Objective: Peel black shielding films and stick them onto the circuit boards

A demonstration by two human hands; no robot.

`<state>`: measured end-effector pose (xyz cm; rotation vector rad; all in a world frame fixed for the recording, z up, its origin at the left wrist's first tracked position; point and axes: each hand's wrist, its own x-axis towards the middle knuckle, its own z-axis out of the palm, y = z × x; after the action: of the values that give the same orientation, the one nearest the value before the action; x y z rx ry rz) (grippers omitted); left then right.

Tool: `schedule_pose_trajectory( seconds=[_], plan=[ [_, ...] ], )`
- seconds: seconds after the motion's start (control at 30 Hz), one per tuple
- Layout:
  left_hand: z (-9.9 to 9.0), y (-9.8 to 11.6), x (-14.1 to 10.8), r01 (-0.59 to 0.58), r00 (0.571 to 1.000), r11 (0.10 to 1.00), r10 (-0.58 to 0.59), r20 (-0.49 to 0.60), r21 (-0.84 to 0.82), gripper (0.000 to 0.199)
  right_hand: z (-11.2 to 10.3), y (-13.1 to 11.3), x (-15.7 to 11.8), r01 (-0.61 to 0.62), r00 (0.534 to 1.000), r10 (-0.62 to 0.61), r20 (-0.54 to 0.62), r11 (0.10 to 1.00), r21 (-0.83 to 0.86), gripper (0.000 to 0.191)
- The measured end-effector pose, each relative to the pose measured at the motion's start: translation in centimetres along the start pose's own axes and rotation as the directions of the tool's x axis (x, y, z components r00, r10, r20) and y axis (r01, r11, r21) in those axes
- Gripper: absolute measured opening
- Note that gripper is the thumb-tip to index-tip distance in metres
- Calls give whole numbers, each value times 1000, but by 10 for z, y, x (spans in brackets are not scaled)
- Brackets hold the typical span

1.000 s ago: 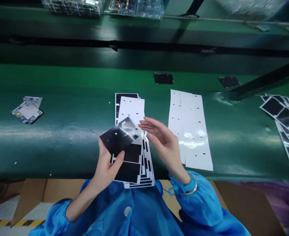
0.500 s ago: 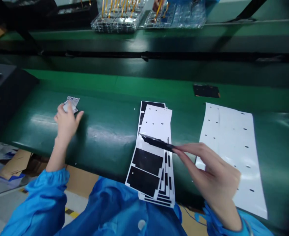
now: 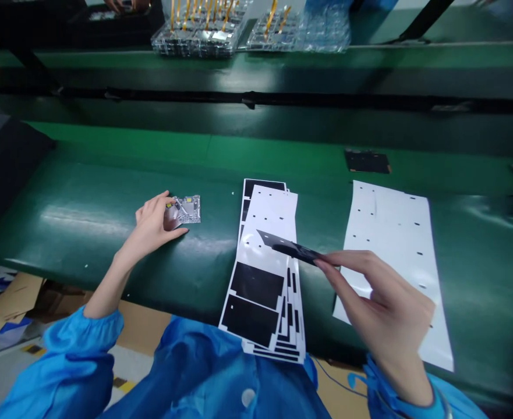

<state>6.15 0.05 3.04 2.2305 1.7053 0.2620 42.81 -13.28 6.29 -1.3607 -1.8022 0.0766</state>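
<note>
My left hand is closed round the left part of a small silvery circuit board, low over the green mat; the fingers partly hide it. Between thumb and forefinger, my right hand pinches one edge of a thin black sheet. That sheet is tilted above a fanned stack of white sheets with black rectangular stickers on the lower part. To the right, partly behind my right hand, lies a white backing sheet with small dark marks.
A flat black piece lies at the back right. Clear trays with orange strips stand on the raised shelf. A dark box is at the left edge. Another person's hands show at the top left.
My left hand has moved right and slightly down, bringing the silvery board with it. My right hand still pinches the black sheet, now showing more of its surface. The view has shifted slightly.
</note>
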Motion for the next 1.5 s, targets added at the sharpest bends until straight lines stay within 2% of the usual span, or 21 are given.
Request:
schedule_pose_trajectory(
  seconds=[0.1,0.2,0.23,0.3,0.4,0.47,0.57,0.63,0.73,0.8,0.9,1.03,1.1,1.3,1.5],
  plan=[
    [-4,2,20,-41,999,998,40,17,49,65,-2,2,-4,-30,999,30,-15,999,-17,13],
    [-18,5,24,-154,988,984,153,21,85,64,-5,5,-9,-113,993,113,-40,994,8,13],
    [-25,8,22,-204,978,975,206,-16,87,62,-7,6,-11,-161,985,163,-48,986,39,13],
    [-40,17,11,-298,940,952,305,-155,67,58,-9,8,-13,-286,952,297,-68,948,142,12],
    [-54,43,-12,-405,873,904,336,-354,-140,57,-11,7,-12,-462,853,517,-74,813,355,11],
    [-50,67,-27,-469,864,795,323,-386,-385,63,-10,3,-7,-484,812,582,-34,705,518,11],
    [-29,106,-41,-526,850,578,346,-396,-624,70,-6,-12,6,-423,837,545,59,575,700,10],
    [-15,127,-43,-569,822,520,350,-448,-638,64,-4,-25,16,-376,877,472,89,559,739,9],
    [-6,146,-42,-657,748,520,355,-561,-546,66,-4,-41,29,-286,942,328,72,674,681,15],
    [-7,150,-41,-682,720,510,347,-601,-524,73,-7,-44,32,-236,965,258,52,760,605,23],
    [-10,149,-43,-663,741,466,298,-602,-586,78,-14,-42,29,-243,967,248,62,813,529,24],
    [-9,147,-47,-613,789,430,304,-533,-663,79,-20,-37,21,-308,949,289,123,785,538,21],
    [-8,148,-47,-601,799,424,314,-512,-677,79,-20,-36,19,-322,944,305,125,769,552,22],
    [-5,146,-48,-574,818,381,312,-484,-725,83,-20,-35,17,-341,936,326,133,747,570,22],
    [-3,144,-48,-589,807,383,308,-503,-711,85,-21,-34,17,-340,936,322,142,725,599,24]
  ],
)
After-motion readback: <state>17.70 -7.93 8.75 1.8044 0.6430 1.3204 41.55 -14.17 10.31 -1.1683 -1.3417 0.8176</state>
